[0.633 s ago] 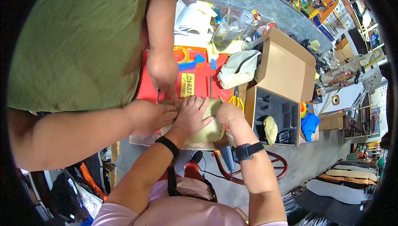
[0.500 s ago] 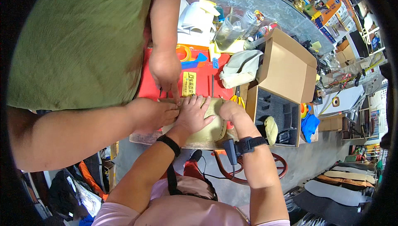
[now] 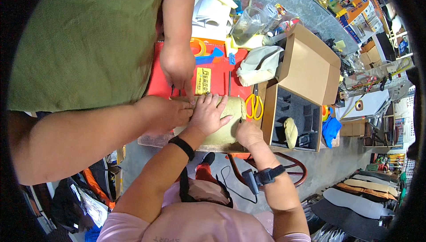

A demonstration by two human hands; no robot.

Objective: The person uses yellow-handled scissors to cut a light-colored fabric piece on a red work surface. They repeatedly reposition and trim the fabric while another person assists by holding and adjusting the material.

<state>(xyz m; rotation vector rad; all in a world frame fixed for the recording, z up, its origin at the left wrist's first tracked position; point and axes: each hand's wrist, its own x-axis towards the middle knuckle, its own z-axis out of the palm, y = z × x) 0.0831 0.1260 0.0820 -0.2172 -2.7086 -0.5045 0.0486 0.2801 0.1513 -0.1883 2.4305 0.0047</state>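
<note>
An olive-tan padded piece [image 3: 230,129] with a stitched-looking right edge lies across the near side of the table. My left hand [image 3: 207,117] rests on it, palm down with the fingers spread. At the piece's right edge my right hand [image 3: 249,134] is closed in a fist. A small dark tip shows by its fingers, but what it grips is too hidden to name. One hand of a co-worker [image 3: 166,114] presses the piece's left part. The co-worker's other hand [image 3: 178,66] points a finger down at its far edge, near my left fingertips.
Yellow-handled scissors [image 3: 254,107] lie just beyond my right hand. An open cardboard box [image 3: 310,64] with dark foam stands to the right. Farther back on the red surface [image 3: 217,75] are a grey-white cloth pouch [image 3: 261,64], a blue tray [image 3: 206,59] and a clear plastic cup [image 3: 248,27].
My right hand has moved down, nearer to me, along the piece's right edge, uncovering more of the scissors. My left hand and the co-worker's hands stay on or beside the piece.
</note>
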